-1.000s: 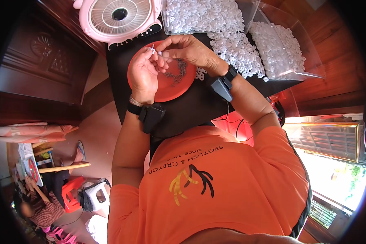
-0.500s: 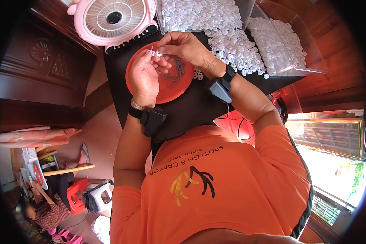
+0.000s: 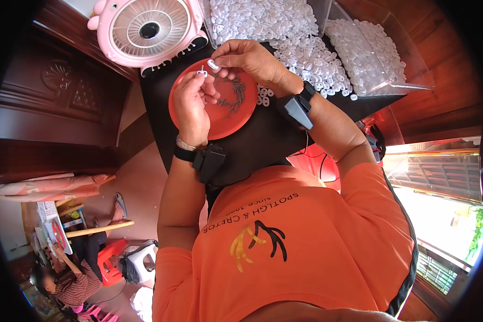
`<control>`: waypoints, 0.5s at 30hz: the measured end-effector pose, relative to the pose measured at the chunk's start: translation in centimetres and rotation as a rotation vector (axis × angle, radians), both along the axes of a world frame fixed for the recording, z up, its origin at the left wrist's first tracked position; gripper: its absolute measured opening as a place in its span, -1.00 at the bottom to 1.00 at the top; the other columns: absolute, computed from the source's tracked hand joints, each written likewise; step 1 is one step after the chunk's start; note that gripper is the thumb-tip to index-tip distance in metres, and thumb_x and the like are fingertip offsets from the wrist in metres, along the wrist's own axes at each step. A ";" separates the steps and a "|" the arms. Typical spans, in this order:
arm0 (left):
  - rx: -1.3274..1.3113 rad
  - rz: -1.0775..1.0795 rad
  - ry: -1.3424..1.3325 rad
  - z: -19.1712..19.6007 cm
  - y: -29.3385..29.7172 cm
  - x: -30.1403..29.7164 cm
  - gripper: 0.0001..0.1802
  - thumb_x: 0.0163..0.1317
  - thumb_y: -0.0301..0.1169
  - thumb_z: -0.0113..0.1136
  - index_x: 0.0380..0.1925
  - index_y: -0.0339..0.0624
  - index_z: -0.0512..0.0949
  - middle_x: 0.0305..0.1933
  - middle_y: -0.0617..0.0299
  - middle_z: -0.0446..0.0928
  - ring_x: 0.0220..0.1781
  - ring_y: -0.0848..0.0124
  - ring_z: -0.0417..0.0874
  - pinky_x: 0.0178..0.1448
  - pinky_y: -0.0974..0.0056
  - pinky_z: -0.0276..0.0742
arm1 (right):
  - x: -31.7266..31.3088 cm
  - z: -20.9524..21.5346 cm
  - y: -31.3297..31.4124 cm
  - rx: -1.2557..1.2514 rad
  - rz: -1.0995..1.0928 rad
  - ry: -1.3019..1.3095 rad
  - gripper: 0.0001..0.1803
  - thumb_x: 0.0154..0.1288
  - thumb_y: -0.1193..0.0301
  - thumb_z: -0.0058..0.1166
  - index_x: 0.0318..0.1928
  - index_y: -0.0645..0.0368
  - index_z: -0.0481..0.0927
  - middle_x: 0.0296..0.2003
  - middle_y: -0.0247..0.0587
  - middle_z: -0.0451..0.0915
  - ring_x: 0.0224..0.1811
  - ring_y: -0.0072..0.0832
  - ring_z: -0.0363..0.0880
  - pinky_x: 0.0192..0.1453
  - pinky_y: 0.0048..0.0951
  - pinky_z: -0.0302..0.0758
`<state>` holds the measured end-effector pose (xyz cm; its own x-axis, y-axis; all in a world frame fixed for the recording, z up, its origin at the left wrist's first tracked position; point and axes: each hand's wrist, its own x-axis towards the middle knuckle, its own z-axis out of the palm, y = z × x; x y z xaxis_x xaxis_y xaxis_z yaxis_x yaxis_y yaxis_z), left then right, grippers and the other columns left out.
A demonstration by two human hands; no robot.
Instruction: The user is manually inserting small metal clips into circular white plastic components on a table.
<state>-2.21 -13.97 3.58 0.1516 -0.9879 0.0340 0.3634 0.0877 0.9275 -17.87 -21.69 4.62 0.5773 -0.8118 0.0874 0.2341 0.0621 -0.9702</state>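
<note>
Over the red plate point(image 3: 220, 127), my left hand point(image 3: 192, 104) pinches a small white plastic piece point(image 3: 202, 72) between thumb and fingertips. A thin pin-like bit sticks up from that piece. Just to the right, my right hand point(image 3: 252, 60) grips a white oval piece with holes point(image 3: 213, 64) by its edge. The two pieces are close but apart. Below the hands, many thin grey metal pins point(image 3: 235, 96) lie loose on the plate. Several white oval pieces point(image 3: 264, 96) rest on the black table beside the plate's right rim.
A pink fan point(image 3: 149, 30) stands at the back left. Clear bins point(image 3: 381, 88) heaped with white pieces fill the back right, and a loose pile point(image 3: 311, 64) spreads before them. Another person point(image 3: 72, 284) sits at the far lower left near a red stool point(image 3: 110, 263).
My hands have drawn slightly apart, so a gap now shows between the two white pieces. The right hand's oval piece has tilted. The whole view has shifted a little.
</note>
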 end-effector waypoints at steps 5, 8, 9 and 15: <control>-0.003 0.029 -0.116 0.3 0.3 -0.6 -0.79 0.19 -0.35 0.02 -0.49 -0.27 0.51 -0.63 0.31 0.40 -0.64 0.54 0.40 -0.56 0.48 0.27 | 0.1 0.0 -0.1 0.010 0.007 -0.034 -0.86 0.21 0.48 0.13 -0.22 0.25 0.58 -0.41 -0.33 0.62 -0.42 -0.65 0.57 -0.35 -0.66 0.47; 0.025 0.045 -0.124 0.2 0.3 -0.6 -0.79 0.18 -0.34 0.03 -0.50 -0.27 0.51 -0.63 0.32 0.39 -0.65 0.56 0.39 -0.56 0.49 0.26 | 0.1 -0.1 -0.1 -0.011 0.003 -0.031 -0.86 0.20 0.49 0.13 -0.23 0.26 0.58 -0.40 -0.34 0.62 -0.42 -0.65 0.57 -0.36 -0.66 0.47; 0.025 0.045 -0.125 0.2 0.3 -0.5 -0.79 0.18 -0.34 0.03 -0.50 -0.27 0.51 -0.63 0.32 0.39 -0.65 0.56 0.39 -0.56 0.49 0.26 | 0.1 0.0 -0.1 -0.011 0.003 -0.032 -0.86 0.20 0.49 0.13 -0.23 0.26 0.58 -0.40 -0.34 0.62 -0.42 -0.65 0.57 -0.36 -0.66 0.47; 0.042 0.035 -0.140 0.0 0.1 -0.4 -0.79 0.17 -0.34 0.04 -0.50 -0.26 0.51 -0.63 0.33 0.40 -0.65 0.57 0.38 -0.57 0.49 0.24 | 0.1 0.0 -0.1 -0.060 -0.003 -0.018 -0.87 0.19 0.48 0.15 -0.25 0.25 0.60 -0.41 -0.34 0.62 -0.43 -0.66 0.55 -0.36 -0.65 0.47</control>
<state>-2.66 -13.87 3.63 0.1824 -0.9831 0.0154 0.2280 0.0576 0.9720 -17.79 -21.74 4.57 0.5726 -0.8066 0.1467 0.2521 0.0029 -0.9677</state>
